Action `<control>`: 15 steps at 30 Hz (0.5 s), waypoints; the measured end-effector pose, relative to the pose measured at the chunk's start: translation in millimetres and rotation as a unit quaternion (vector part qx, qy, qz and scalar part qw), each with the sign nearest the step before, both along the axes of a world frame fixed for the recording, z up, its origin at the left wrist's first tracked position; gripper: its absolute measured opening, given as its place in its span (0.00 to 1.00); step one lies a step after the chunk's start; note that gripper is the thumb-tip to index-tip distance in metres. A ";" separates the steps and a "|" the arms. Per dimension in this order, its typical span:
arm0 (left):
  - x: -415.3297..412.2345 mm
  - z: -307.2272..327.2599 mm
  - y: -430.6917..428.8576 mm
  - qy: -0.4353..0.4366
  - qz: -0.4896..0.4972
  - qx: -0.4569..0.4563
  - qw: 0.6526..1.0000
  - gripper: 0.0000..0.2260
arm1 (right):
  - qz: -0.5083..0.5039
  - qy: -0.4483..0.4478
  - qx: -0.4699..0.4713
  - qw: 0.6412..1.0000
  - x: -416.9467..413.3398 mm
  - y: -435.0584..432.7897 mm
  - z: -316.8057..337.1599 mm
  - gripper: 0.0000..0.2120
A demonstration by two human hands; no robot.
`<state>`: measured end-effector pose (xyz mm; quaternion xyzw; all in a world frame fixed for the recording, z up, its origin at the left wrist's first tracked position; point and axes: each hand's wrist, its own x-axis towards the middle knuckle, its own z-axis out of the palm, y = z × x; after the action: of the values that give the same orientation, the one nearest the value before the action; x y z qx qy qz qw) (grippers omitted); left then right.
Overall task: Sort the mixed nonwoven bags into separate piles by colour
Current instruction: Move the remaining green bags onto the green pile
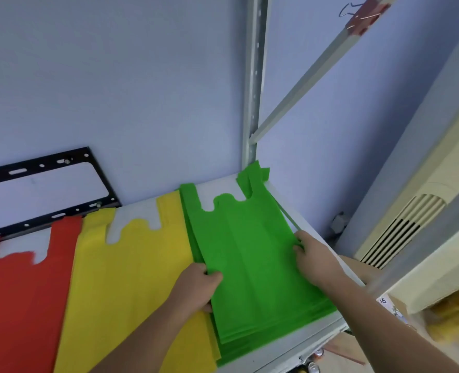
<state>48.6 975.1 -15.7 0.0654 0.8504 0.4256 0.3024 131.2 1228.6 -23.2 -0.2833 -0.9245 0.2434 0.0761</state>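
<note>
Three piles of nonwoven bags lie side by side on a white shelf [317, 328]: red bags [15, 305] at the left, yellow bags [131, 270] in the middle, green bags [252, 254] at the right. My left hand [196, 288] grips the left edge of the green pile, thumb on top and fingers underneath. At the pile's right edge my right hand [313, 258] pinches the green fabric with curled fingers.
A black metal bracket [48, 168] leans on the blue wall behind the red bags. A grey steel upright [252, 103] stands at the shelf's back right corner. A cream air-conditioner unit [411, 227] and yellow items [454, 316] sit to the right.
</note>
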 end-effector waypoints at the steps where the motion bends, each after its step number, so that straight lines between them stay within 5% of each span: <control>1: 0.8 0.0 -0.6 0.006 0.000 -0.001 1.000 0.09 | 0.016 0.040 0.021 0.999 4.2 -2.9 -0.8 0.08; 4: 2.0 -1.4 -0.9 0.019 0.005 0.001 1.000 0.09 | 0.029 0.088 0.048 0.994 12.9 -11.7 -1.3 0.11; 11: 0.6 3.6 1.3 0.018 -0.038 -0.060 0.997 0.09 | -0.038 -0.025 -0.003 0.999 7.3 -10.1 1.4 0.17; 13: -0.3 7.8 0.0 0.099 -0.075 -0.136 0.983 0.12 | -0.039 -0.028 -0.002 0.999 7.4 -9.7 3.4 0.18; 15: 0.2 10.2 -1.9 0.271 -0.095 -0.227 0.931 0.20 | -0.037 -0.028 -0.003 0.999 7.6 -10.5 5.9 0.20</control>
<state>48.8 973.3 -5.5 0.1882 0.9637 0.1563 0.1068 138.8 1218.1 -17.2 -0.3242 -0.9144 0.2353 0.0578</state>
